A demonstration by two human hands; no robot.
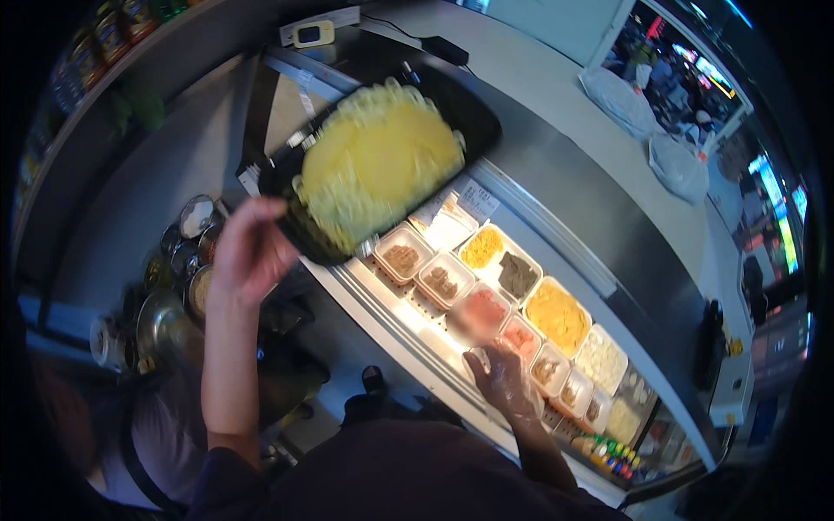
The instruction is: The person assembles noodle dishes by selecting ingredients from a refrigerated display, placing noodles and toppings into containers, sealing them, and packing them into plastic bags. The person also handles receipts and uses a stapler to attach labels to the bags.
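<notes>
My left hand (254,251) grips the near left corner of a black rectangular tray (479,120), lifted above the chilled display counter. Pale noodles (332,221) fill the tray, with flat yellow slices (384,153) across their top. My right hand (505,381) wears a clear plastic glove and is low over the counter's near row of tubs. Its fingers are closest to a tub of pink pieces (519,337) and a blurred tub of red-pink food (479,312). Whether anything is between those fingers cannot be made out.
Tubs of yellow slices (557,316), dark sheets (518,275), yellow shreds (482,247) and white pieces (601,360) fill the counter. Bottles (612,456) stand at its right end. Bowls of ingredients (195,218) and a seated person (163,443) are at left. Plastic bags (677,166) lie on the ledge.
</notes>
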